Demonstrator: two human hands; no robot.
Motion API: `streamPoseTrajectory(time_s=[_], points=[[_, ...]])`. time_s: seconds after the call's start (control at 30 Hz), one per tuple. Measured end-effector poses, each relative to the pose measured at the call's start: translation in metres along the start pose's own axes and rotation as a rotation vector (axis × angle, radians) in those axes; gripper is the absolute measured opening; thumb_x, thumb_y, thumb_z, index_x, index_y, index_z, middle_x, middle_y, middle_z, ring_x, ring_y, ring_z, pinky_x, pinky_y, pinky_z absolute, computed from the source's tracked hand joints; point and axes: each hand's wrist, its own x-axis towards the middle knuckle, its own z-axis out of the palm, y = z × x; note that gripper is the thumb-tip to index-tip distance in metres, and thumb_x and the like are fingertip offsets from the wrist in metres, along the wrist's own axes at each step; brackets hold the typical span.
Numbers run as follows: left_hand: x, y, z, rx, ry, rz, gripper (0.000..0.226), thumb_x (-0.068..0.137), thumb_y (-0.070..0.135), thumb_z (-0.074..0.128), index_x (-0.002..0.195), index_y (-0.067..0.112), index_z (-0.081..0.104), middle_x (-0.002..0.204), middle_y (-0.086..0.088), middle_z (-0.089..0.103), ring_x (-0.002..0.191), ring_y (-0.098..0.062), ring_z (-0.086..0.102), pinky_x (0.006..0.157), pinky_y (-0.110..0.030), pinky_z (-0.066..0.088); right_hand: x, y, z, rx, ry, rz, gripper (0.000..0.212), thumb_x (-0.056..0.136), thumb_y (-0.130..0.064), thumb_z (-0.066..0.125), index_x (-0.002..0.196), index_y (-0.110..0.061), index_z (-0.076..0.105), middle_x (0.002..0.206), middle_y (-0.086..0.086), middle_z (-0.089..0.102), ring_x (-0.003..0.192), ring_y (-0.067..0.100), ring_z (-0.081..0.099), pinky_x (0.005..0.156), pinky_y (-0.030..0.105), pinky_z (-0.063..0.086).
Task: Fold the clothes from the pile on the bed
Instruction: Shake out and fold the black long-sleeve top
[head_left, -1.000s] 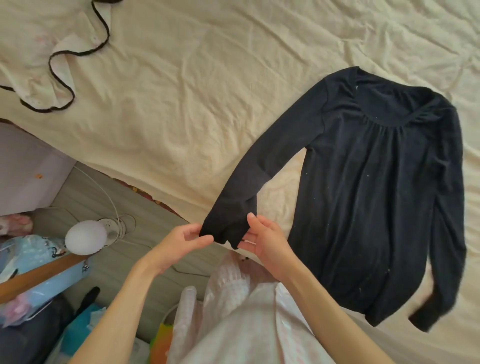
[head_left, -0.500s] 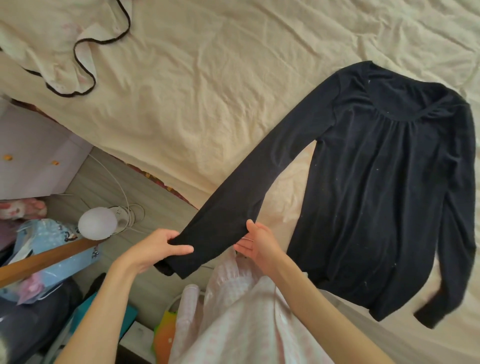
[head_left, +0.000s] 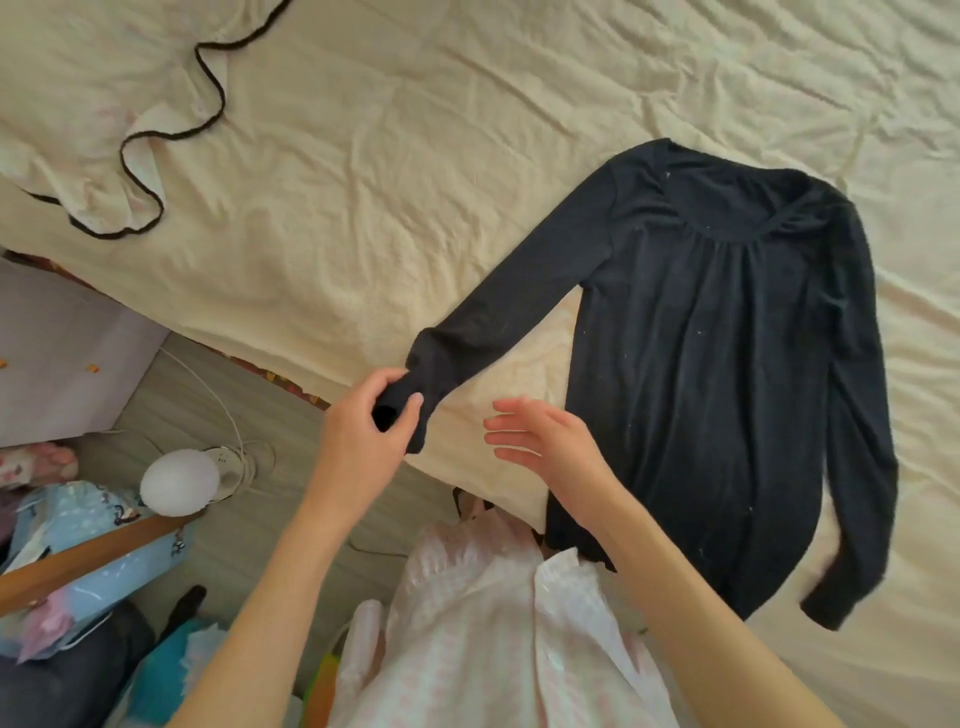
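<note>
Holding the cuff of the black top (head_left: 727, 364), the left hand (head_left: 363, 441) pinches the sleeve end near the middle of the frame, probably so the sleeve can be folded over the body. The right hand (head_left: 550, 441) is loose, fingers straight, holding nothing, just beside the top's lower edge. The top lies flat on the bed (head_left: 389, 156) at the right, spread out for folding. A cream garment with black trim (head_left: 104, 171) waits at the upper left.

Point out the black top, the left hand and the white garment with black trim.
black top (head_left: 727, 364): head view, middle of its body.
left hand (head_left: 363, 441): head view, back of hand.
white garment with black trim (head_left: 104, 130): head view, its cloth.
</note>
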Motion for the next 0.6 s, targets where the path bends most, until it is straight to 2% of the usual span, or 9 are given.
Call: streamPoseTrajectory(time_s=[0.1, 0.17, 0.27, 0.37, 0.43, 0.47, 0.53, 0.6], points=[[0.001, 0.042, 0.047, 0.099, -0.043, 0.224, 0.026, 0.083, -0.002, 0.064, 0.108, 0.004, 0.063, 0.095, 0.002, 0.054, 0.083, -0.002, 0.050, 0.075, 0.000, 0.035, -0.015, -0.016, -0.039, 0.113, 0.022, -0.059, 0.028, 0.098, -0.032, 0.046, 0.104, -0.014, 0.066, 0.097, 0.007, 0.073, 0.093, 0.022, 0.069, 0.075, 0.030, 0.057], [-0.002, 0.070, 0.079, 0.129, -0.101, 0.343, 0.028, 0.082, -0.002, 0.064, 0.110, 0.003, 0.062, 0.099, 0.002, 0.048, 0.088, -0.006, 0.048, 0.080, -0.002, 0.036, -0.027, -0.023, -0.072, 0.204, 0.056, -0.080, 0.031, 0.097, -0.037, 0.044, 0.108, -0.015, 0.063, 0.101, 0.005, 0.073, 0.096, 0.020, 0.069, 0.073, 0.030, 0.058], [-0.015, 0.108, 0.129, 0.109, -0.221, 0.490, 0.028, 0.082, 0.001, 0.063, 0.110, 0.008, 0.059, 0.106, 0.002, 0.052, 0.095, -0.009, 0.053, 0.088, -0.015, 0.044, -0.051, -0.026, -0.132, 0.398, 0.123, -0.118, 0.038, 0.093, -0.044, 0.046, 0.112, -0.015, 0.062, 0.106, 0.006, 0.071, 0.100, 0.021, 0.068, 0.070, 0.030, 0.057], [-0.037, 0.137, 0.190, 0.136, -0.364, 0.567, 0.034, 0.081, 0.003, 0.061, 0.113, 0.013, 0.057, 0.113, 0.002, 0.057, 0.104, -0.013, 0.054, 0.084, -0.035, 0.051, -0.075, -0.018, -0.183, 0.549, 0.198, -0.161, 0.044, 0.090, -0.048, 0.046, 0.106, -0.015, 0.070, 0.117, 0.010, 0.067, 0.108, 0.022, 0.064, 0.071, 0.028, 0.057], [-0.053, 0.146, 0.234, 0.182, -0.480, 0.582, 0.038, 0.083, 0.004, 0.056, 0.119, 0.014, 0.055, 0.121, 0.002, 0.055, 0.108, -0.014, 0.050, 0.084, -0.038, 0.050, -0.082, -0.009, -0.214, 0.808, 0.190, -0.190, 0.041, 0.102, -0.027, 0.032, 0.100, -0.012, 0.070, 0.123, -0.005, 0.064, 0.121, 0.011, 0.055, 0.074, 0.016, 0.054], [-0.061, 0.146, 0.256, 0.211, -0.561, 0.572, 0.041, 0.085, 0.006, 0.054, 0.125, 0.015, 0.052, 0.128, 0.003, 0.052, 0.112, -0.014, 0.047, 0.087, -0.038, 0.048, -0.082, 0.001, -0.232, 0.876, 0.240, -0.212, 0.041, 0.103, -0.021, 0.025, 0.105, -0.012, 0.064, 0.128, -0.008, 0.060, 0.118, 0.003, 0.056, 0.076, 0.014, 0.053], [-0.076, 0.139, 0.297, 0.250, -0.764, 0.500, 0.047, 0.091, 0.013, 0.051, 0.137, 0.015, 0.043, 0.142, 0.003, 0.043, 0.123, -0.015, 0.040, 0.099, -0.035, 0.041, -0.079, 0.031, -0.270, 0.782, 0.352, -0.032, 0.048, 0.101, -0.046, 0.027, 0.115, -0.013, 0.058, 0.127, 0.007, 0.061, 0.101, 0.013, 0.067, 0.077, 0.028, 0.054], [-0.089, 0.126, 0.328, 0.239, -0.924, 0.370, 0.050, 0.093, 0.018, 0.049, 0.141, 0.017, 0.037, 0.145, 0.002, 0.041, 0.131, -0.013, 0.037, 0.107, -0.031, 0.034, -0.075, 0.060, -0.305, 0.682, 0.315, 0.164, 0.053, 0.094, -0.057, 0.038, 0.118, -0.014, 0.057, 0.114, 0.014, 0.064, 0.101, 0.025, 0.067, 0.085, 0.040, 0.051]])
